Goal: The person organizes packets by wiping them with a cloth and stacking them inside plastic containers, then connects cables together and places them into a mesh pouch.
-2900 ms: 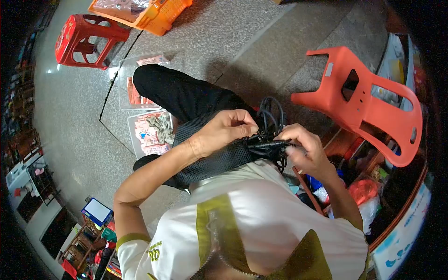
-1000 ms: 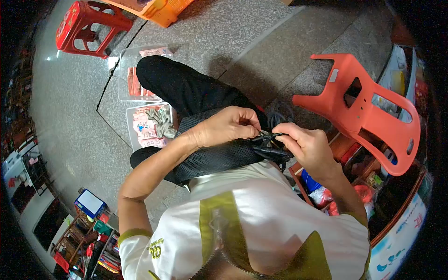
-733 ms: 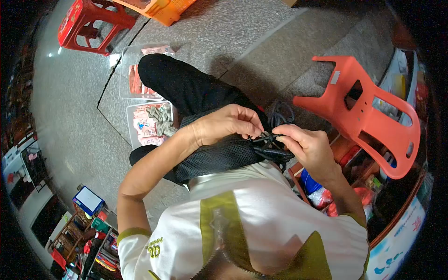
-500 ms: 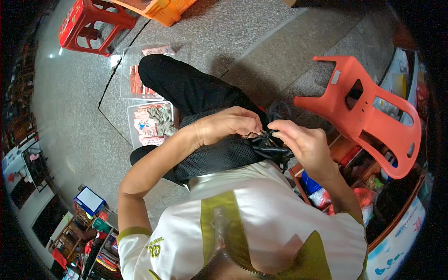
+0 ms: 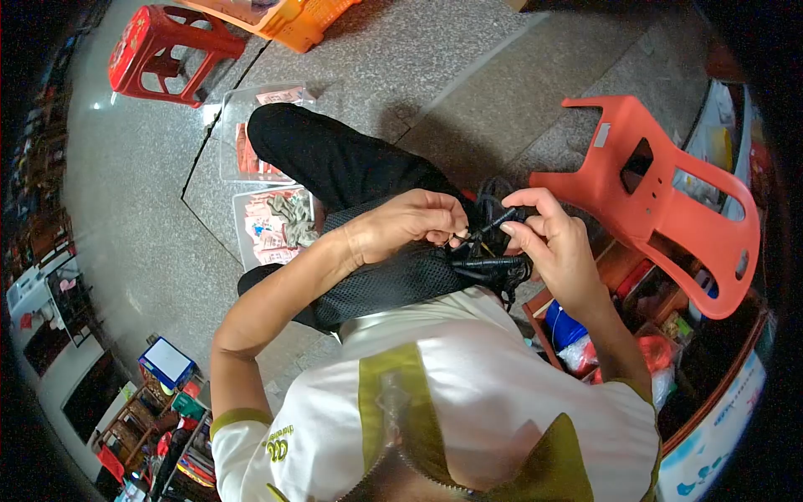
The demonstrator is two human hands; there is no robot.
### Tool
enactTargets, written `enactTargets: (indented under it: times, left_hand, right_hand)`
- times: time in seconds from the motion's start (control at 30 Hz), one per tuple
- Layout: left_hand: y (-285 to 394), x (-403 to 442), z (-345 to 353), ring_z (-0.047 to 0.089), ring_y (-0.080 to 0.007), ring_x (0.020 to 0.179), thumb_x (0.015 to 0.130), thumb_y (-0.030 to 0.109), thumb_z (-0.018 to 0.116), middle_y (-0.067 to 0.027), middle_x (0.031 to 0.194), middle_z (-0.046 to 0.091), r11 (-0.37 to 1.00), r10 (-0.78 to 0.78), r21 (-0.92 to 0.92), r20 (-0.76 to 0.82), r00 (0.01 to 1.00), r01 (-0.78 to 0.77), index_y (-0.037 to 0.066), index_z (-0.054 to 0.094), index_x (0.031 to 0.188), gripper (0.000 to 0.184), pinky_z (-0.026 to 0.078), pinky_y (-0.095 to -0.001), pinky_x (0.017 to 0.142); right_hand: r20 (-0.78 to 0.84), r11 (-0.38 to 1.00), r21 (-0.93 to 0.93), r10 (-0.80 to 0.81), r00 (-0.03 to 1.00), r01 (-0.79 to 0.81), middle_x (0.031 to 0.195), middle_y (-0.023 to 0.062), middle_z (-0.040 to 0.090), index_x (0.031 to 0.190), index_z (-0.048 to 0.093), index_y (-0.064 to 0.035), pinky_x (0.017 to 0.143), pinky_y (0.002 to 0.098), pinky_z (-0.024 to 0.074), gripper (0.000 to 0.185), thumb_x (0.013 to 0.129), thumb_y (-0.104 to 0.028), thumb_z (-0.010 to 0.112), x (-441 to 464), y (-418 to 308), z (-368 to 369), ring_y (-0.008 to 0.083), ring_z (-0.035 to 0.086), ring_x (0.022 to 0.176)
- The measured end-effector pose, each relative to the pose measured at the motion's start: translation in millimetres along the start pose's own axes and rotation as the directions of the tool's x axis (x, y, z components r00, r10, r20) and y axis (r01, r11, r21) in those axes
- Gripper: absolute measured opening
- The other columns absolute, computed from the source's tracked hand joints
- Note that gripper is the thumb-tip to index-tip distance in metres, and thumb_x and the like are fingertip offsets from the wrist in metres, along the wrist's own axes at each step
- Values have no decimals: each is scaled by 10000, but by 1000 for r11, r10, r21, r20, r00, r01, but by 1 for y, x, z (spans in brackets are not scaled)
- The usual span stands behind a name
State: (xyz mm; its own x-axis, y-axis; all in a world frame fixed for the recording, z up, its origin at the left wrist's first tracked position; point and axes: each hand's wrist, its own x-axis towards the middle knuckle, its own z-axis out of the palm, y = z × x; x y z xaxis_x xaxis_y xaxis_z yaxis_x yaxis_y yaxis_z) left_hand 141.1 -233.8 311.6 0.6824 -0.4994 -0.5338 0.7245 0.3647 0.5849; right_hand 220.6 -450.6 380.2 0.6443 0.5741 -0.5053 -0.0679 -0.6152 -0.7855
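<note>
On my lap lies a tangle of black cords (image 5: pixel 492 264), mostly loose loops with a thicker wrapped length. My left hand (image 5: pixel 411 224) is closed, its thumb and forefinger pinching a thin piece at the edge of the tangle; what that piece is cannot be made out. A short black cord length (image 5: pixel 499 220) slants up from there to my right hand (image 5: pixel 548 243). The right thumb and middle finger appear to grip its end, with the forefinger raised away. Under both hands is a black mesh cloth or bag (image 5: pixel 376 284).
Two clear plastic boxes hold pink packets (image 5: pixel 268 226) and grey-green cloth. A red stool (image 5: pixel 171 54) and an orange crate (image 5: pixel 305 25) stand beyond. To the right is an orange-red plastic chair (image 5: pixel 661 201), above an open drawer with bags (image 5: pixel 657 351).
My right hand has lifted slightly and its thumb and forefinger have spread, showing the black cord length between the hands. My left hand stays pinched in nearly the same place.
</note>
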Motion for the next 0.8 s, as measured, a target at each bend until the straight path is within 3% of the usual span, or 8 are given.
enactTargets:
  times: [0.1,0.2,0.3,0.4,0.6,0.7,0.8]
  left_hand:
    - [-1,0,3,531,-89,769,863,189,592,-12,856,612,996,47,73,13,999,-48,42,610,892,151,413,-210,704]
    - [-4,1,6,536,-91,788,868,189,587,-3,860,604,989,95,115,19,995,-96,46,610,901,149,417,-221,722]
    - [-4,2,8,533,-89,794,882,200,580,3,864,595,984,129,126,11,992,-129,45,605,911,160,418,-225,730]
    - [-1,3,12,528,-86,796,898,210,567,5,867,591,978,150,147,-18,988,-146,41,597,917,173,419,-226,735]
    - [0,2,13,506,-65,783,924,154,537,18,859,575,973,181,152,-23,983,-175,33,582,925,129,419,-218,717]
    - [0,2,15,491,-59,772,932,121,530,24,849,555,964,211,164,-2,978,-208,30,566,932,98,419,-217,709]
    - [2,-1,16,475,-58,769,937,115,528,23,839,532,962,208,181,1,978,-205,27,546,931,90,417,-221,711]
  right_hand:
    - [34,993,-71,-90,995,92,681,126,635,1015,588,-62,526,311,457,201,850,-121,685,0,1,-3,204,634,570]
    - [-10,818,-284,-525,851,501,732,106,654,934,616,-48,551,316,491,170,828,-141,711,3,4,-4,220,657,617]
    - [9,816,-253,-535,845,519,767,92,656,909,626,-39,572,327,510,182,803,-139,734,3,0,-2,227,661,651]
    - [-17,913,-143,-388,922,382,767,101,651,887,631,-29,586,318,510,164,794,-110,739,2,3,-3,220,662,668]
    - [40,910,-9,-415,909,415,749,102,646,898,625,-11,565,293,504,155,799,-65,730,1,11,-3,175,651,631]
    - [-14,941,-30,-337,941,337,725,86,641,889,617,6,550,274,499,150,807,-55,727,-1,7,-5,131,637,608]
    - [-112,972,130,-181,977,195,710,74,639,874,611,14,545,259,495,147,809,-49,728,1,9,3,100,628,606]
